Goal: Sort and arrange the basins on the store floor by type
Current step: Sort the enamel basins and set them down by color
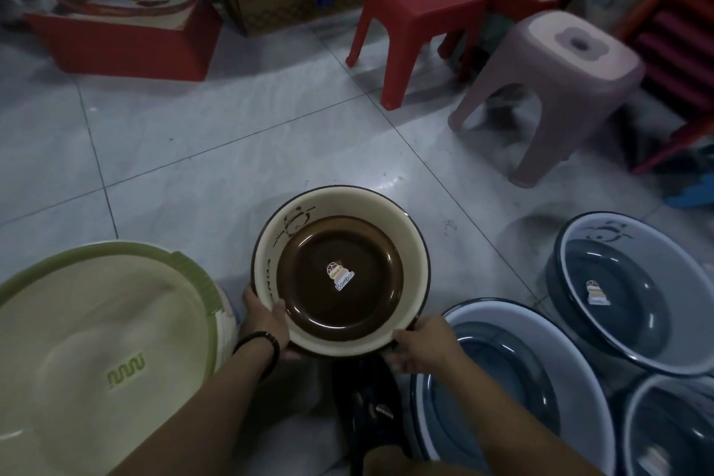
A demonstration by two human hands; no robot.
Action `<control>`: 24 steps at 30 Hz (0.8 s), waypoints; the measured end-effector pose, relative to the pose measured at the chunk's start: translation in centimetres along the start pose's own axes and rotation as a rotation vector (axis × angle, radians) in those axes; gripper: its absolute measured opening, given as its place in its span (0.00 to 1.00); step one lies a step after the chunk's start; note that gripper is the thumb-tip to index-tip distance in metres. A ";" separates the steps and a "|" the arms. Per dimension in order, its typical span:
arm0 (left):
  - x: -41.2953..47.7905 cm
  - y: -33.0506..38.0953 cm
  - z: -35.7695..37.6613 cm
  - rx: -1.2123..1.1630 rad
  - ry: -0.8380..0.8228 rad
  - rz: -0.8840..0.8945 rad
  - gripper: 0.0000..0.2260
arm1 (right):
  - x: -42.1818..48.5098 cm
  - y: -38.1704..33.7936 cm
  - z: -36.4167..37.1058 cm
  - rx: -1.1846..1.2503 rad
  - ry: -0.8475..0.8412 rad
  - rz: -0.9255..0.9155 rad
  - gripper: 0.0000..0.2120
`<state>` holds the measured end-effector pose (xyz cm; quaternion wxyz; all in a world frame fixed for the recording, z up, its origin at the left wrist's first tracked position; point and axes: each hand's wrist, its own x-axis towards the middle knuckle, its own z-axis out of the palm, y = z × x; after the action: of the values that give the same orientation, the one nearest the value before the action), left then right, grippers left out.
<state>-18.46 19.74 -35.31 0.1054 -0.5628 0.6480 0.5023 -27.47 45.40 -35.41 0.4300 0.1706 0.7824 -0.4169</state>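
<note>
Pale tiled shop floor (193, 135), dim light.

Item: brown-and-cream basin (347, 240). It is round with a dark rim, a cream wall with a printed motif, and a glossy brown bottom bearing a sticker.

Position: centre, directly ahead of the person, between a green-rimmed cream basin (96, 340) on the left and grey-blue basins (626, 282) on the right. Whether its base touches the tiles cannot be told.

Hold: left hand (266, 317) grips the near-left rim, thumb hooked inside and fingers beneath. Right hand (425, 348) curls its fingers over the near-right rim.

Handling, by judgement: thin moulded plastic, light, fairly stiff though the wall may flex. The gloss suggests a slippery surface. Best taken at the rim, at two spread points. Not fragile, and likely nests with its own type.

Beyond: red stools (417, 8), mauve stool (560, 62).
</note>
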 end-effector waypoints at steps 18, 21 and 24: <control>-16.7 6.9 2.0 0.912 -0.531 0.517 0.18 | -15.1 24.4 -7.8 0.616 0.608 0.253 0.24; -19.9 8.1 1.0 1.010 -0.560 0.628 0.16 | -12.6 26.7 -9.6 0.525 0.695 0.290 0.25; -20.7 8.5 -0.6 1.066 -0.522 0.679 0.14 | -14.1 23.6 -11.8 0.618 0.538 0.276 0.24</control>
<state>-18.17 30.98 -15.96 0.3576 -0.0602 0.9008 0.2389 -10.90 70.18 -32.51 0.1910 0.4969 0.6751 -0.5107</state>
